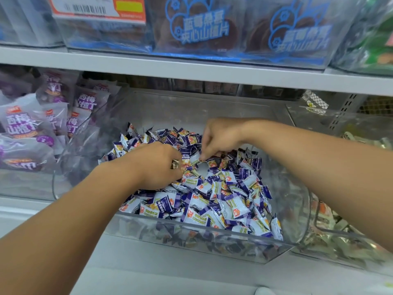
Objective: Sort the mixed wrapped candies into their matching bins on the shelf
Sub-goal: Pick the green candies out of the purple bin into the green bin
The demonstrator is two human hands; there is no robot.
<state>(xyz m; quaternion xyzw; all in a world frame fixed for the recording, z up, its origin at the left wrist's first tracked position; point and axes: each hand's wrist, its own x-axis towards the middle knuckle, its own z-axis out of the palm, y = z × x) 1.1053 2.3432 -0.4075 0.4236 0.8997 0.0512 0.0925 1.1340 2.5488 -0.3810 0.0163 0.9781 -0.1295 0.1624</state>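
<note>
L hand [158, 165] fingertips buried in candies [223, 201]; top-shelf price label [100, 9] cut off, blurred.

1 head-worn camera looks forward and down, close over the clear bin [212, 241] at 12 o'clock on the shelf [191, 67].

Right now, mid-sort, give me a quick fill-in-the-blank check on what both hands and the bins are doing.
1. Both hands, left hand and right hand, reach into the ____ clear bin.
2. The candies in that bin have white and ____ wrappers.
3. The larger purple packets sit in the bin to the ____ of it.
4. The blue-printed packs sit on the shelf ____.

Missing words: middle; purple; left; above
</note>
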